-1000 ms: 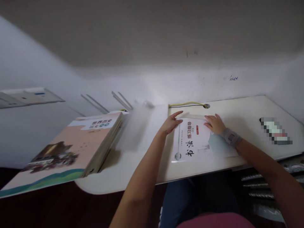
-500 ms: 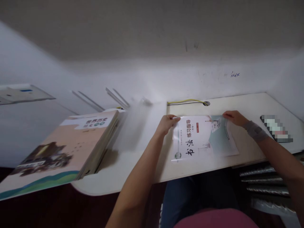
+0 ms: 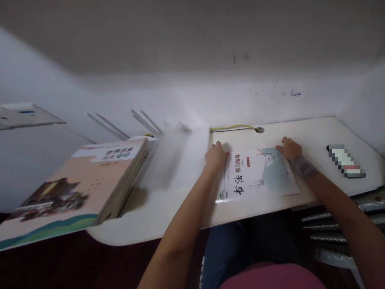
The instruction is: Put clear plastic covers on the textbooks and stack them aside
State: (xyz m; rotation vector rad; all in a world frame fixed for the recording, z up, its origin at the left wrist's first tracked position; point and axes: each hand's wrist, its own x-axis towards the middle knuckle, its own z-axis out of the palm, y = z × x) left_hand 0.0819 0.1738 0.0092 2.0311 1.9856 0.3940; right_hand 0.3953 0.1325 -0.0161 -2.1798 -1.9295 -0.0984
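A white and pale-teal workbook (image 3: pixel 255 176) with large dark characters lies flat on the cream desk (image 3: pixel 313 136) in front of me. My left hand (image 3: pixel 215 155) rests at its far left corner, fingers curled over the edge. My right hand (image 3: pixel 289 147), with a grey band on the wrist, sits at the far right corner, fingers bent down onto the cover's edge. Whether either hand pinches the cover or only presses on it I cannot make out.
A stack of books (image 3: pixel 81 188) with a peach cover lies at the left, overhanging the desk edge. A yellow and black cable (image 3: pixel 234 127) runs to a grommet hole at the back. A blurred-out dark object (image 3: pixel 345 161) lies at the right. A white wall stands behind.
My right hand slid from the middle of the cover to its far right corner. My left hand's fingers closed from outstretched to curled at the left corner. The workbook stayed in place.
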